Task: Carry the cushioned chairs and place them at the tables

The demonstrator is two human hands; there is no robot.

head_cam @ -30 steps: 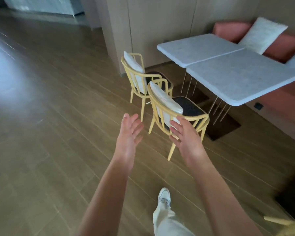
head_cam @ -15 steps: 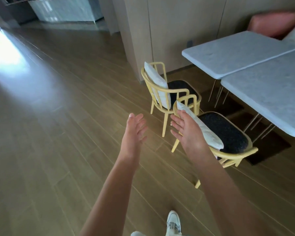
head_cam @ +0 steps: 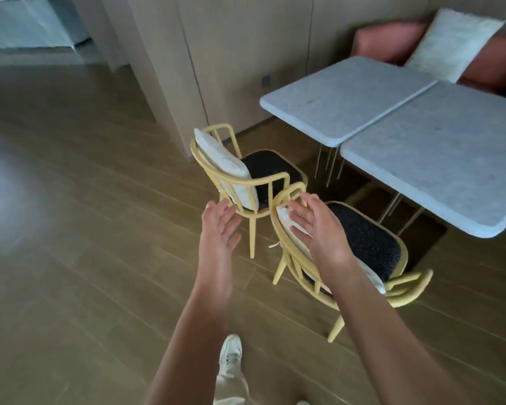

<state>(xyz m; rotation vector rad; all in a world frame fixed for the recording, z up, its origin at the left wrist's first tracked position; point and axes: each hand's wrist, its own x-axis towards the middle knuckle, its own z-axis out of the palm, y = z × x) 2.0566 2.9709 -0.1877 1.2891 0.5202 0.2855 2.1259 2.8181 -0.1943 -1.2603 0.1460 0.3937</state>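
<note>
Two yellow cushioned chairs with dark seats and white back cushions stand beside two grey stone-topped tables. The nearer chair (head_cam: 371, 247) faces the nearer table (head_cam: 438, 159); the farther chair (head_cam: 263, 168) faces the farther table (head_cam: 342, 97). My right hand (head_cam: 316, 226) hovers open over the nearer chair's back cushion, fingers spread. My left hand (head_cam: 219, 229) is open, palm turned inward, in front of the gap between the two chairs. Neither hand holds anything.
A salmon bench (head_cam: 389, 39) with a white pillow (head_cam: 456, 45) runs behind the tables. A wood-panelled wall (head_cam: 234, 54) stands behind the farther chair. Wooden floor (head_cam: 70, 229) stretches to the left. My shoe (head_cam: 230, 358) is at the bottom centre.
The view has come closer to the chairs, which look larger now. My right hand has moved over the nearer chair's back cushion; my left hand stays open beside it.
</note>
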